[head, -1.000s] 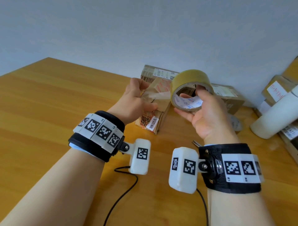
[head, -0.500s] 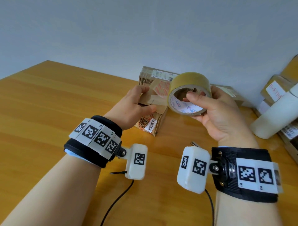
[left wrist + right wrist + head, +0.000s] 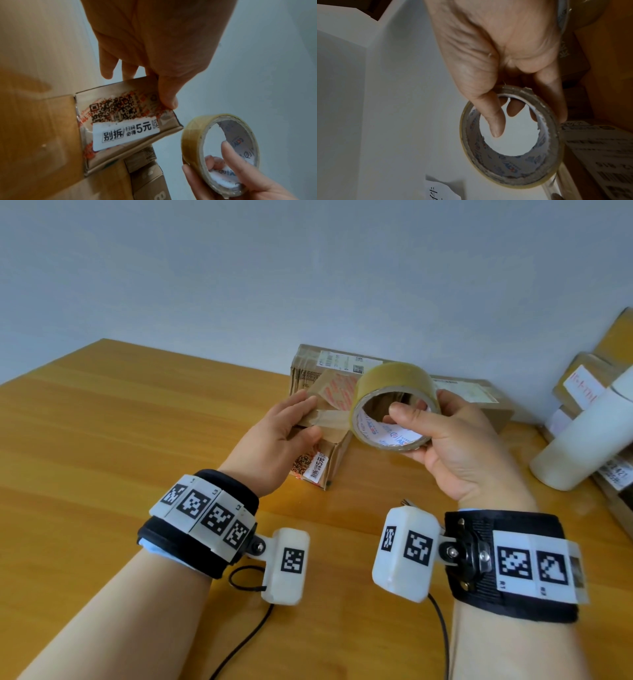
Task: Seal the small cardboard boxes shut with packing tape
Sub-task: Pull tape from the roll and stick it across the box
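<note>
A small cardboard box [image 3: 325, 463] with a QR label stands on the wooden table [image 3: 102, 457]. My left hand [image 3: 298, 422] grips its top, thumb on the near edge and fingers over the far side. In the left wrist view the thumb [image 3: 169, 101] presses the corner of the box [image 3: 123, 121]. A pale strip of tape [image 3: 330, 419] lies across the top of the box. Just right of the box and above the table, my right hand [image 3: 421, 422] holds the brown tape roll [image 3: 394, 378], thumb inside the core. The tape roll [image 3: 505, 178] faces the right wrist camera. The tape roll [image 3: 190, 138] shows in the left wrist view too.
Two bigger cardboard parcels [image 3: 329, 361] [image 3: 479, 395] lie behind against the wall. A white cylinder [image 3: 582, 446] and a stack of parcels [image 3: 589, 378] crowd the right edge. Camera cables [image 3: 246, 638] trail on the table near my wrists. Bare tabletop stretches to the left.
My right hand has turned the roll and brought its thumb into the core on the near side. The left hand has stayed on the box, shifting only slightly.
</note>
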### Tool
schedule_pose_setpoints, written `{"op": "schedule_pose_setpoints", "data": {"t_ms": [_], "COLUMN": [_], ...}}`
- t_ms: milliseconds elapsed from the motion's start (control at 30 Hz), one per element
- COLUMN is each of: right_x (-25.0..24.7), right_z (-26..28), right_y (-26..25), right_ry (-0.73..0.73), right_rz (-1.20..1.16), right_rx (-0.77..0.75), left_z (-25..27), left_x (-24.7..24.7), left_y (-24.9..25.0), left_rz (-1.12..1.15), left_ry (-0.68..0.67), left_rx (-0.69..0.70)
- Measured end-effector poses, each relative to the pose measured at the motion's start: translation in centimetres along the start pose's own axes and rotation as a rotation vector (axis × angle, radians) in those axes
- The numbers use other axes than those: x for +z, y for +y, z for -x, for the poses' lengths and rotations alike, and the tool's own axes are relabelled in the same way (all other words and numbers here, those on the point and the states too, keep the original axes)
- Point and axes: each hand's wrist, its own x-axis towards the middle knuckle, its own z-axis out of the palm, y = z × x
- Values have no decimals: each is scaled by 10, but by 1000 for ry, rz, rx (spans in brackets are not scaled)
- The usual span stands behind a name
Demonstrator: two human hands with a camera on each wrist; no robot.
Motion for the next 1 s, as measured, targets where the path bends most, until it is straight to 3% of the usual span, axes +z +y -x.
{"op": "schedule_pose_setpoints", "data": {"t_ms": [300, 500, 900, 1000], "right_x": [-3, -4, -4, -5], "right_z": [1, 2, 1, 1], "right_y": [2, 0, 1, 3], "right_ry": [-33, -61, -58, -57], "right_rz": [-17, -18, 13, 12], "right_rx": [11, 16, 19, 17], "left_z": [2, 1, -2, -1], "left_x": [-3, -5, -21, -18], "left_y": [9, 11, 22, 25], "left_rz": [-364, -358, -553, -587], "left_ry": [-20, -1, -263, -257], "left_rx": [5, 86, -67, -64]}}
